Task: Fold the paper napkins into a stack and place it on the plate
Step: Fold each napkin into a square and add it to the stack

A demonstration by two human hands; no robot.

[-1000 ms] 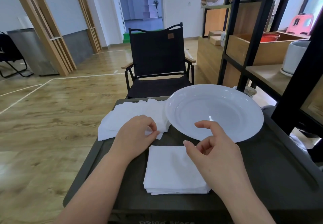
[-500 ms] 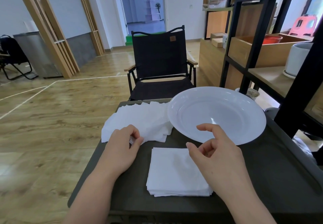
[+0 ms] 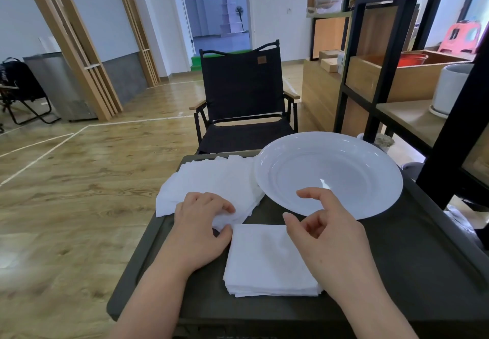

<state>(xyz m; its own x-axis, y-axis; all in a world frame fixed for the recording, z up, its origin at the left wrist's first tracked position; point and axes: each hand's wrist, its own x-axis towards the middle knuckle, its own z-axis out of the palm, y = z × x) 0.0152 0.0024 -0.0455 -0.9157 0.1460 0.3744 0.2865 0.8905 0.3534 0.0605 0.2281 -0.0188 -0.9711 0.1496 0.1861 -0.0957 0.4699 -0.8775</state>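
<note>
Wood flooring surrounds a dark desk (image 3: 423, 259) facing one black chair (image 3: 243, 100). One white plate (image 3: 328, 174) sits far right on the desk, bare. One loose pile (image 3: 211, 180) of unfolded napkins lies at far left, its edge touching the plate rim. One folded stack (image 3: 267, 262) lies near centre, off the plate. Left hand (image 3: 201, 227) pinches the near corner of a pile napkin. Right hand (image 3: 328, 235) hovers over the stack, fingers loosely curled, grasping nothing. Recommendation: lift only the top sheet, match corners before creasing, and set it square on the stack. Sheet counts cannot be determined.
</note>
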